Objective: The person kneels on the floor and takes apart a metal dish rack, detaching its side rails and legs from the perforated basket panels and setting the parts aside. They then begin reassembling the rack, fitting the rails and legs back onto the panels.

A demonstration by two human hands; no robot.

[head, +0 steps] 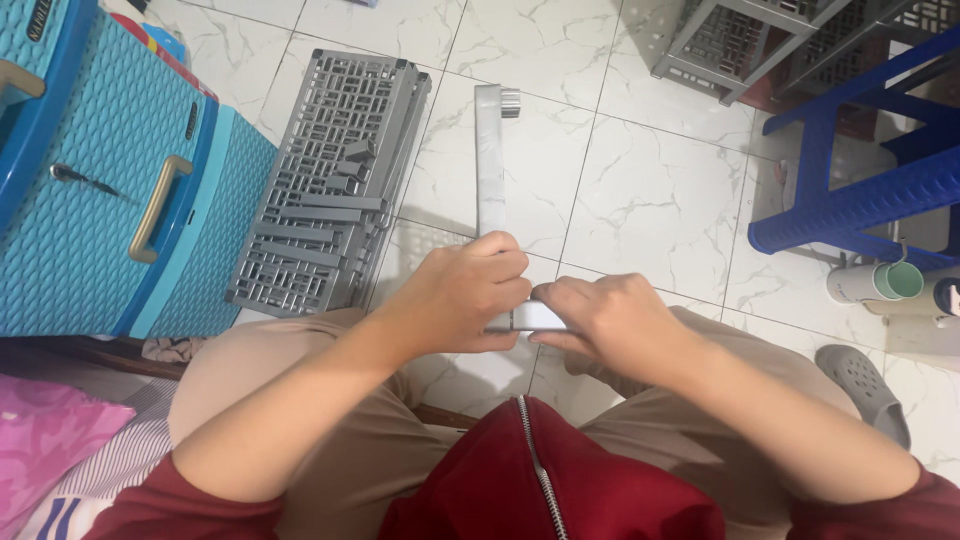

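Hands | left hand (462, 292) clasps grey bar (490, 170) | right hand (612, 320) pinches grey piece (538, 316)

The panels (325, 180) lie on the floor (650, 200) left of the post (490, 160), with the drawers (100, 170) further left. The stool (860, 170) stands right, cups (880, 283) just before it.

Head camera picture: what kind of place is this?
Probably a room in a home. There is a white marble-look tiled floor, a turquoise plastic drawer cabinet, and a blue plastic stool, with a grey sandal nearby.
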